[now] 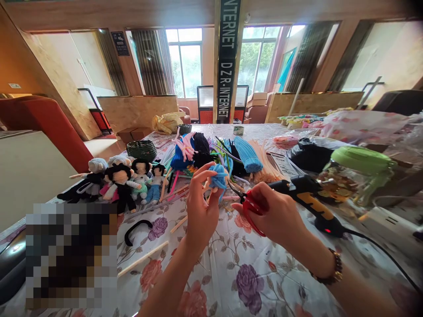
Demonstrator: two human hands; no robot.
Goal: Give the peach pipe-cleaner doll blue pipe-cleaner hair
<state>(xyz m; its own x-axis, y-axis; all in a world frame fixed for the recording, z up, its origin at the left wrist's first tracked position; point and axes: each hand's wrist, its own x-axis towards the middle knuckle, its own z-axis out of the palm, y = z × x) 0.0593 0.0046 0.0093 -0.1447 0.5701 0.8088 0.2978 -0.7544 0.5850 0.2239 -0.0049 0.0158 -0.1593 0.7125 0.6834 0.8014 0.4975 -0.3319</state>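
Note:
Between the fingers of my left hand [202, 202] is a small blue fuzzy piece, seemingly a doll's head wound with blue pipe cleaner [218, 177]. My right hand [274, 209] grips red-handled scissors [253, 211], their blades pointing left at the blue piece. Whether the blades touch it I cannot tell. Behind my hands lie bundles of pipe cleaners, among them a light blue bundle [247, 154] and a peach one [261, 158]. Several finished pipe-cleaner dolls [122, 180] rest together on the left.
A glue gun [310, 204] with a lit red light lies on the right, its cord trailing to the edge. Past it stands a green-lidded jar [350, 171]. A dark woven basket [142, 150] is behind the dolls. A black pipe-cleaner piece [137, 226] and thin sticks [143, 258] lie on the floral tablecloth [224, 264].

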